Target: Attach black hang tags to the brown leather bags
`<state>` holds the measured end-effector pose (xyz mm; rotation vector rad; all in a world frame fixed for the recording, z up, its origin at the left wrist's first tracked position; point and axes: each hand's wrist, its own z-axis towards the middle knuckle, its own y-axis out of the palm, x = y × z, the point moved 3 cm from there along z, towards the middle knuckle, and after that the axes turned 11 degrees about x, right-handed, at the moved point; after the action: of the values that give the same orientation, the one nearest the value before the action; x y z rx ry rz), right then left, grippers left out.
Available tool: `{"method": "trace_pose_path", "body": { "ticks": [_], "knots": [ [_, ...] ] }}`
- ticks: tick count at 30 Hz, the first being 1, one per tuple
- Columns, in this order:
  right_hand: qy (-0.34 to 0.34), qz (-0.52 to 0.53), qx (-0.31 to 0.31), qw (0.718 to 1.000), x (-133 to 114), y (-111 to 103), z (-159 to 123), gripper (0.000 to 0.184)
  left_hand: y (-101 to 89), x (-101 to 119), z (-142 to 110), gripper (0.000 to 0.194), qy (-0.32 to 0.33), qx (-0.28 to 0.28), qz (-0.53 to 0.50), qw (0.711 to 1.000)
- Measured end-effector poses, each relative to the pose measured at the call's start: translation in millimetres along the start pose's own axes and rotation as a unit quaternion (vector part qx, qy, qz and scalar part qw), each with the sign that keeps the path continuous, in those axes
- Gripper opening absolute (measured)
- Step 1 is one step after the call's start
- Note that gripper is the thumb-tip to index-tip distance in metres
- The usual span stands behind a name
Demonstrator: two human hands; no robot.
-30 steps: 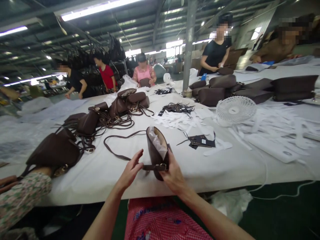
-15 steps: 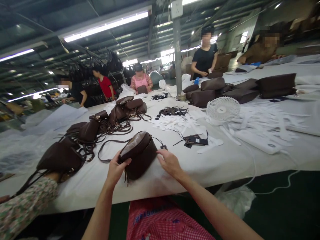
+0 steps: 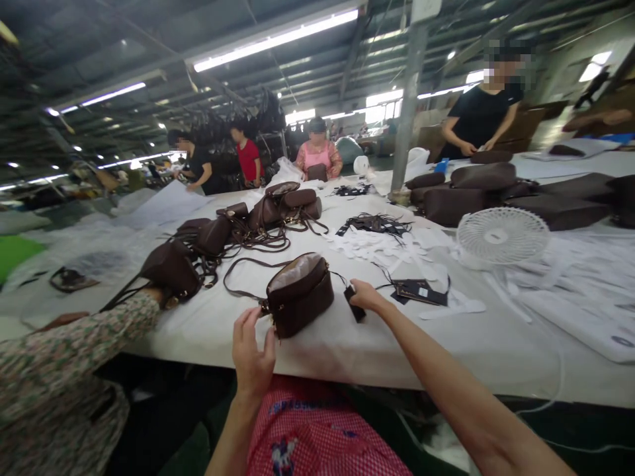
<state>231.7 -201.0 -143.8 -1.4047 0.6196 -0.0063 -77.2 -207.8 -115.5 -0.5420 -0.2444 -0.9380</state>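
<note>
A dark brown handbag (image 3: pixel 302 301) stands upright on the white table in front of me, with pale wrapping showing at its top. Its thin strap (image 3: pixel 238 281) loops out to the left. My left hand (image 3: pixel 253 347) is beside the bag's lower left end, fingers apart and curved; it grips nothing that I can see. In my right hand (image 3: pixel 366 295) is a black hang tag (image 3: pixel 354 304), pinched between the fingers just right of the bag. A dark cord joins the tag to the bag. Right of that hand lie more black tags (image 3: pixel 421 292).
A row of brown handbags (image 3: pixel 213 235) with tangled straps lies at the left, where a co-worker's flowered sleeve (image 3: pixel 124 317) reaches in. A white fan (image 3: pixel 502 237), white strips (image 3: pixel 381 246) and more brown bags (image 3: pixel 461 195) occupy the right. A post (image 3: pixel 407 112) rises behind.
My left hand has let go of the bag and drawn back from it. My right hand has moved from the bag's side to the hang tag. The view has turned left.
</note>
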Motion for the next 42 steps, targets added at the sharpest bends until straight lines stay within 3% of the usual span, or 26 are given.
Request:
{"method": "trace_pose_path", "body": {
  "ticks": [2,4,6,8,9,11,13,15,17,19,22,24,26,28,30,33,35,39,42],
  "knots": [
    [-0.056,0.023,-0.06,0.996,2,-21,-14,0.029,-7.7,2,-8,0.021,-0.044,-0.05,-0.056,0.996],
    [-0.119,0.073,-0.147,0.979,-9,-45,-36,0.029,-7.8,18,-13,0.021,-0.073,-0.124,-0.138,0.98],
    [-0.171,0.124,-0.222,0.952,-32,-70,-61,0.037,-1.1,44,-13,0.045,-0.099,-0.185,-0.228,0.951],
    [-0.213,0.162,-0.256,0.929,-60,-91,-85,0.045,10.3,68,-12,0.076,-0.146,-0.236,-0.314,0.908],
    [-0.232,0.175,-0.27,0.918,-73,-99,-94,0.047,16.2,77,-12,0.08,-0.181,-0.262,-0.352,0.88],
    [-0.257,0.184,-0.296,0.902,-90,-112,-109,0.047,24.8,84,-17,0.057,-0.266,-0.32,-0.415,0.809],
    [-0.257,0.165,-0.3,0.904,-92,-122,-114,0.043,24.6,78,-26,0.033,-0.339,-0.359,-0.448,0.745],
    [-0.232,0.14,-0.29,0.918,-79,-129,-112,0.04,15.3,60,-33,0.033,-0.376,-0.361,-0.453,0.724],
    [-0.203,0.122,-0.296,0.926,-62,-128,-107,0.04,1.5,42,-36,0.035,-0.377,-0.344,-0.435,0.742],
    [-0.193,0.105,-0.302,0.928,-51,-115,-104,0.042,-10.6,33,-34,0.036,-0.34,-0.345,-0.399,0.778],
    [-0.209,0.145,-0.273,0.928,-58,-77,-108,0.055,-18.4,38,-26,0.032,-0.196,-0.366,-0.294,0.861],
    [-0.225,0.262,-0.269,0.899,-77,-44,-118,0.067,-18.0,48,-20,0.025,-0.097,-0.357,-0.219,0.903],
    [-0.227,0.404,-0.287,0.838,-99,-14,-130,0.065,-16.6,53,-14,0.018,-0.048,-0.331,-0.173,0.926],
    [-0.197,0.48,-0.302,0.8,-115,8,-137,0.055,-16.5,50,-10,0.017,-0.045,-0.3,-0.147,0.941],
    [-0.152,0.487,-0.302,0.805,-123,19,-135,0.044,-17.9,39,-6,0.021,-0.078,-0.263,-0.133,0.952],
    [-0.166,0.406,-0.222,0.871,-129,8,-114,0.03,-17.0,16,-5,0.03,-0.18,-0.197,-0.168,0.949],
    [-0.27,0.31,-0.122,0.904,-138,-13,-97,0.029,-11.0,0,-9,0.032,-0.248,-0.145,-0.193,0.938],
    [-0.477,0.079,0.026,0.875,-169,-51,-74,0.027,11.8,-20,-24,0.033,-0.28,-0.103,-0.183,0.937],
    [-0.509,-0.097,0.077,0.852,-193,-65,-64,0.032,27.1,-24,-32,0.045,-0.263,-0.092,-0.181,0.943]
  ]
}}
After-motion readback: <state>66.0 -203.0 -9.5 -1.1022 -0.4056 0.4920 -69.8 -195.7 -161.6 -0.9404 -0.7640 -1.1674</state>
